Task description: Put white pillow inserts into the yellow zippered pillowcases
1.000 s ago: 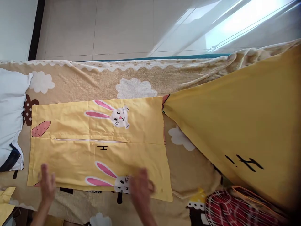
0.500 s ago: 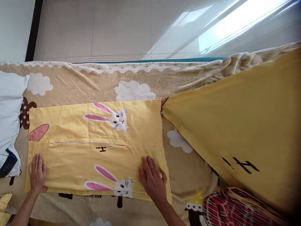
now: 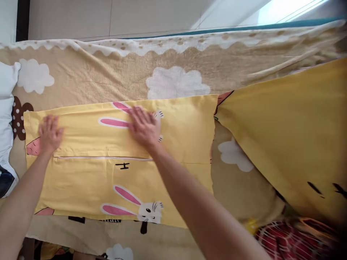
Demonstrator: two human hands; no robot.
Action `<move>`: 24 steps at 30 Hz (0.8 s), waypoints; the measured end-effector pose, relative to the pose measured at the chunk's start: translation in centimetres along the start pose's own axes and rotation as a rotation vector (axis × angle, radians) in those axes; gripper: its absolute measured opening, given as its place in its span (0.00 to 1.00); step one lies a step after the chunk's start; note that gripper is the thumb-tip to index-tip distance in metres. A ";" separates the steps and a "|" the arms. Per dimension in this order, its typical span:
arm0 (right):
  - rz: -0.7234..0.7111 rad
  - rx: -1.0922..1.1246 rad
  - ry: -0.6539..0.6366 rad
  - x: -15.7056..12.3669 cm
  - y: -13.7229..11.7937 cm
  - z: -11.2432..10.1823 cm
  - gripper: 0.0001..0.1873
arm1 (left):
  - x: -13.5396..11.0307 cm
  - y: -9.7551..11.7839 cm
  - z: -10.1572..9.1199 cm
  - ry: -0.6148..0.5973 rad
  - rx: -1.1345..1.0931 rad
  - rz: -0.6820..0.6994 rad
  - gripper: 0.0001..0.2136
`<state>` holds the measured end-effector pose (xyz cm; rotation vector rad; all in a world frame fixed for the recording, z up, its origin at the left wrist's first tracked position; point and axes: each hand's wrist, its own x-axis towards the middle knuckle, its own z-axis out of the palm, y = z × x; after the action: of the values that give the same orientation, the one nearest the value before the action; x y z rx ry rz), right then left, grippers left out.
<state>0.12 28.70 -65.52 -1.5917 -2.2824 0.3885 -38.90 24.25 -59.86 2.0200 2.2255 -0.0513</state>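
Note:
A yellow pillowcase [image 3: 81,184] with printed rabbits and carrots lies flat before me, a long white zipper [image 3: 105,157] running across its middle. My left hand [image 3: 50,133] rests palm down on its far left part, beside a printed carrot, fingers spread. Over the upper rabbit print my right hand [image 3: 143,127] lies flat on the cloth and hides most of the rabbit's face. Both hands are a little blurred, and neither holds anything.
Beneath is a tan blanket [image 3: 103,79] with white clouds. A larger yellow cloth [image 3: 287,122] spreads at the right, above a red plaid cloth [image 3: 290,240]. At the left edge sits a white pillow-like thing [image 3: 7,97]. Beyond the blanket lies a tiled floor [image 3: 151,18].
Both hands have moved from the pillowcase's near half to its far half; the right has also gone left, onto the upper rabbit. The view has shifted and come closer.

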 end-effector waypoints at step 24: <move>0.579 -0.071 -0.145 -32.4 1.6 -10.0 0.38 | -29.1 -9.2 -4.8 0.174 -0.745 -1.141 0.34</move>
<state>16.09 -0.87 -60.75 -2.3200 -1.9044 0.5797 -45.76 -4.83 -52.13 0.2975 2.5953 0.7186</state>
